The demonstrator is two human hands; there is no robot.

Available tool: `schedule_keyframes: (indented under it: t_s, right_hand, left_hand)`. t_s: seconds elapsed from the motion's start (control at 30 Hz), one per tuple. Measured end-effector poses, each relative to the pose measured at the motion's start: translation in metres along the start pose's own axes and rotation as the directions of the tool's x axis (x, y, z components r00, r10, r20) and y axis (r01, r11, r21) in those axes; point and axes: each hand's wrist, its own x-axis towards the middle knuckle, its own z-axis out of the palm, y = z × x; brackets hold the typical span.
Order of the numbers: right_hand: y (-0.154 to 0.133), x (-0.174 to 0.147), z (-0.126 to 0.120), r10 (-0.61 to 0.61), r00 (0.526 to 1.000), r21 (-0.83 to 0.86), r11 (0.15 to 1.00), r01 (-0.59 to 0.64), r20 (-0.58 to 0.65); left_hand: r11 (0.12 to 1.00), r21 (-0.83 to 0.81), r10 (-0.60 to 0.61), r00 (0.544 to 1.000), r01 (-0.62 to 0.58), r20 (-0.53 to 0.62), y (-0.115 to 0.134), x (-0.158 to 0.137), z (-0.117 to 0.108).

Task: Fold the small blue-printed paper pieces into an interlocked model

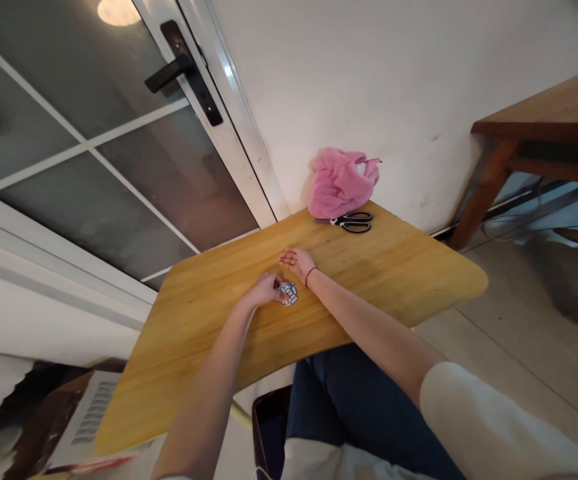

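Note:
On the wooden table my left hand (265,290) is closed at the edge of a small flat piece with a white and blue pattern (287,294). Its exact kind is too small to make out, and part of it is hidden by my fingers. Just beyond it, to the right, my right hand (296,262) rests with its fingers stretched out and holds nothing that I can see. A red string bracelet (311,272) circles that wrist.
Against the wall at the table's (193,320) far edge lies a pink plush cloth bundle (341,183). Black-handled scissors (356,221) stick out from beneath it. A glazed door with a black handle (183,65) stands at left, and a wooden desk (549,127) at right.

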Motion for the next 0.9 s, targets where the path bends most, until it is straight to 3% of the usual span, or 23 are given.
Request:
schedule_keyframes:
  t_s: [0.33, 0.53, 0.7, 0.9]
  right_hand:
    - [0.003, 0.006, -0.003, -0.033, 0.999, -0.063, 0.997, 0.034, 0.018]
    - [0.011, 0.013, 0.0, -0.111, 0.99, -0.214, 0.969, 0.127, 0.086]
    - [0.019, 0.012, 0.004, -0.223, 0.957, -0.389, 0.878, 0.279, 0.184]
    - [0.025, 0.011, -0.001, -0.309, 0.917, -0.545, 0.737, 0.399, 0.252]
  left_hand:
    - [0.993, -0.105, 0.045, 0.996, -0.053, -0.08, -0.004, -0.002, 0.007]
    - [0.971, -0.15, 0.132, 0.938, -0.187, -0.32, -0.011, 0.007, -0.001]
    - [0.962, -0.112, 0.166, 0.862, -0.247, -0.48, -0.026, 0.015, 0.012]
    - [0.957, -0.042, 0.228, 0.83, -0.288, -0.509, -0.036, 0.021, 0.024]
